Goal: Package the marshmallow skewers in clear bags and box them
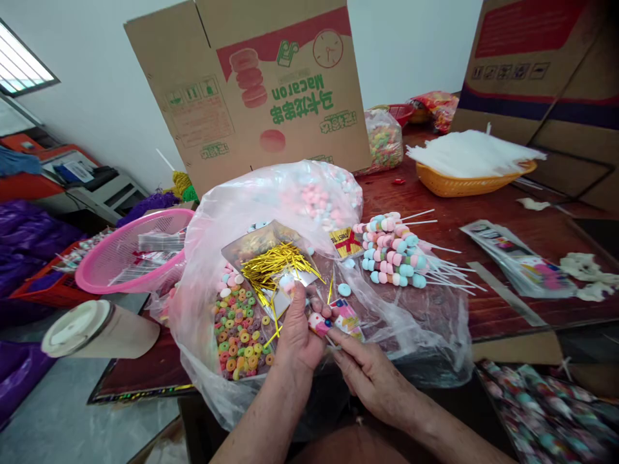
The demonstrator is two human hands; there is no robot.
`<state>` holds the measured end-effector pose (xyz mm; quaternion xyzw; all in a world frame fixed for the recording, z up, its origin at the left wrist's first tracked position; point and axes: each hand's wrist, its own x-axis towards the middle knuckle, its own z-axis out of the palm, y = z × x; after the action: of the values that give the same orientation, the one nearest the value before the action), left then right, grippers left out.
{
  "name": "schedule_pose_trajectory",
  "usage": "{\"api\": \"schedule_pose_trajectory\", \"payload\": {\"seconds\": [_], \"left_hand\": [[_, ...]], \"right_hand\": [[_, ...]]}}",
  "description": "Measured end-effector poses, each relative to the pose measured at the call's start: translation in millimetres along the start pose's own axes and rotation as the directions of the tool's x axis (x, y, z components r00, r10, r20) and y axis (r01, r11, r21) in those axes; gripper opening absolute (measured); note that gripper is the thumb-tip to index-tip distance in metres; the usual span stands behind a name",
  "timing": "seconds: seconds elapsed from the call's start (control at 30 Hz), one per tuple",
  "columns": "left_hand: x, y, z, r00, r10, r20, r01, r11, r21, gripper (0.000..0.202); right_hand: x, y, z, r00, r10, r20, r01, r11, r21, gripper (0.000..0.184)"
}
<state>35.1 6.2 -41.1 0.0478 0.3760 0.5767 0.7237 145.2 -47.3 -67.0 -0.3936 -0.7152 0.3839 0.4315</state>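
My left hand (300, 335) is closed around a candy skewer in a printed clear wrapper (319, 323); a pale candy end shows above the thumb. My right hand (365, 367) pinches the lower end, where a short piece of white stick shows. Fingers cover much of the skewer. Just beyond my left hand, gold twist ties (278, 264) lie in a heap on an opened packet. Colourful ring candies (242, 335) are to its left. Past my right hand rests a stack of marshmallow skewers (394, 251), sticks pointing right. A large clear plastic bag (207, 238) spreads beneath, holding pink and blue candies.
A tall cardboard box (193, 129) stands behind. On the left are a pink basket (130, 277) and a lidded cup (111, 328). Rightward are an orange basket (454, 182) of white sleeves and flat printed bags (517, 261). Wrapped skewers (546, 412) fill a box below right.
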Motion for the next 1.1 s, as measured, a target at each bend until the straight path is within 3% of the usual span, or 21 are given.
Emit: {"api": "schedule_pose_trajectory", "payload": {"seconds": [0.1, 0.2, 0.3, 0.4, 0.53, 0.6, 0.67, 0.73, 0.83, 0.97, 1.03, 1.1], "left_hand": [[-0.7, -10.8, -5.3, 1.000, -0.015, -0.005, 0.015, 0.998, 0.060, 0.035], [-1.5, -12.8, -9.1, 1.000, -0.018, -0.010, 0.019, 0.993, 0.115, 0.035], [-4.1, -10.4, -10.7, 0.998, -0.047, 0.031, 0.043, 0.991, 0.128, 0.034], [-10.3, -15.5, -11.1, 0.998, -0.040, 0.051, 0.031, 0.985, 0.168, 0.034], [-20.9, -28.8, -15.0, 0.986, -0.030, 0.164, -0.042, 0.906, 0.422, 0.037], [-24.3, -30.0, -19.2, 0.970, 0.042, 0.238, -0.185, 0.761, 0.622, 0.037], [-25.5, -26.4, -24.0, 0.940, 0.174, 0.293, -0.340, 0.505, 0.793, 0.030], [-25.0, -20.6, -28.1, 0.899, 0.298, 0.322, -0.399, 0.251, 0.882, 0.026], [-22.8, -12.3, -31.4, 0.830, 0.374, 0.414, -0.434, -0.034, 0.900, 0.017], [-20.6, -5.2, -32.9, 0.653, 0.364, 0.664, -0.471, -0.492, 0.732, 0.017], [-20.0, -4.0, -34.3, 0.607, 0.364, 0.706, -0.433, -0.593, 0.678, 0.017], [-20.0, -4.2, -36.6, 0.606, 0.328, 0.724, -0.450, -0.609, 0.653, 0.015]], "right_hand": [[1.3, 7.2, 8.7, 1.000, -0.009, 0.009, 0.009, 0.997, -0.070, 0.041], [-4.1, 17.2, 17.0, 0.999, -0.033, 0.019, 0.038, 0.954, -0.297, 0.044], [-11.2, 23.4, 19.9, 0.981, -0.187, -0.053, 0.136, 0.855, -0.500, 0.043], [-12.9, 24.0, 17.8, 0.941, -0.298, -0.163, 0.155, 0.805, -0.573, 0.036], [-8.8, 22.1, 11.4, 0.941, -0.257, -0.221, 0.086, 0.812, -0.577, 0.035], [-7.4, 22.1, 7.3, 0.946, -0.231, -0.228, 0.069, 0.829, -0.556, 0.037], [-7.2, 23.1, 3.7, 0.945, -0.222, -0.238, 0.057, 0.832, -0.552, 0.036], [-7.6, 24.4, 2.0, 0.942, -0.233, -0.243, 0.055, 0.819, -0.572, 0.034], [-8.1, 24.9, 2.9, 0.935, -0.282, -0.215, 0.094, 0.782, -0.616, 0.036], [-8.1, 21.1, 4.4, 0.925, -0.349, -0.151, 0.167, 0.730, -0.662, 0.045], [-8.0, 19.0, 4.3, 0.924, -0.357, -0.139, 0.175, 0.716, -0.676, 0.049], [-7.8, 18.1, 3.8, 0.924, -0.359, -0.132, 0.178, 0.709, -0.682, 0.051]]}}
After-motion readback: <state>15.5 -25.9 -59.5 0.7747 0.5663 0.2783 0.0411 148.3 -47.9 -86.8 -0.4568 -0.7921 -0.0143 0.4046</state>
